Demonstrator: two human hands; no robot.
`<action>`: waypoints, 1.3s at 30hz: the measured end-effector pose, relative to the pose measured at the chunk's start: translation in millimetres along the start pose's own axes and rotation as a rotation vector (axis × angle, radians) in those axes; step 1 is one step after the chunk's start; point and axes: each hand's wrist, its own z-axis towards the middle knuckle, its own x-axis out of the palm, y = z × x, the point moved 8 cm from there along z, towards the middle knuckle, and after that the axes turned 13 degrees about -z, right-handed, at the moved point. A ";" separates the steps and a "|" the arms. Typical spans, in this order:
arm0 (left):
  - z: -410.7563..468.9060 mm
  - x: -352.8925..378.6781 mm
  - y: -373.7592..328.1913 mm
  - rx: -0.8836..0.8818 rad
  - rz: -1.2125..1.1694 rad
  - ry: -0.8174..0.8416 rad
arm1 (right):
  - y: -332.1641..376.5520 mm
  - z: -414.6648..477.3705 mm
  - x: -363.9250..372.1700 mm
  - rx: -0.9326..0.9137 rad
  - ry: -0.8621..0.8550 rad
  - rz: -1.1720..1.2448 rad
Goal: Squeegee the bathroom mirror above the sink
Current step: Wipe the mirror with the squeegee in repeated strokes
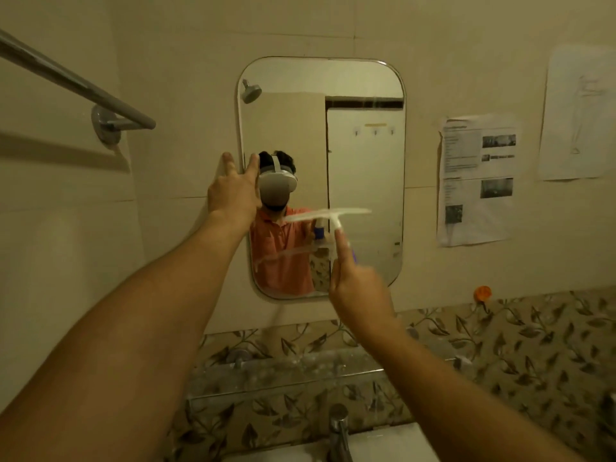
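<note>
— Two hands are up; what does each do?
— The left hand (233, 191), fingers straight and slightly spread, touches the left edge of the mirror (363, 161), centre-left of the frame. The right hand (358, 288) grips the squeegee (328, 215) by its handle, forefinger laid along it.
— And the blade?
— Level, before the mirror's lower middle; blurred, so contact is unclear. A tap (338, 425) shows at the bottom edge.

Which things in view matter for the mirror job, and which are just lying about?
Part of the job: mirror; squeegee, gripped by the right hand; left hand at the mirror's left edge.
Just lying about: towel rail; printed sheets on the wall; glass shelf; tap.
</note>
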 end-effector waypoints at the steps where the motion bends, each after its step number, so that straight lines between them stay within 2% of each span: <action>1: -0.2 -0.4 -0.5 -0.002 0.002 0.003 | -1.4 -13.2 11.7 0.003 0.014 -0.006; 6: -3.9 -4.5 -3.1 -0.002 0.022 -0.016 | -7.8 -56.9 53.7 0.019 0.059 -0.080; 10: -5.8 -1.9 -3.1 0.007 0.043 -0.005 | -12.5 -53.5 43.1 0.002 0.031 -0.050; 13: -3.3 -1.6 -3.8 0.006 0.064 0.014 | -17.7 -21.7 2.3 -0.037 -0.003 0.026; 16: -2.1 -1.2 -4.3 0.003 0.066 0.025 | -31.3 39.2 -65.1 0.006 -0.099 0.098; 21: -1.1 -0.8 -4.9 -0.001 0.076 0.037 | -27.3 140.6 -168.9 0.006 -0.229 0.051; 25: -1.5 -1.5 -5.5 0.010 0.102 0.021 | -19.6 188.3 -202.9 0.027 -0.234 0.031; 33: 1.3 1.1 -5.6 -0.044 0.094 0.054 | -31.3 188.7 -180.8 0.059 -0.178 -0.018; 39: -2.9 -2.1 -8.7 -0.034 0.083 0.041 | -50.1 138.7 -136.4 0.105 -0.103 0.010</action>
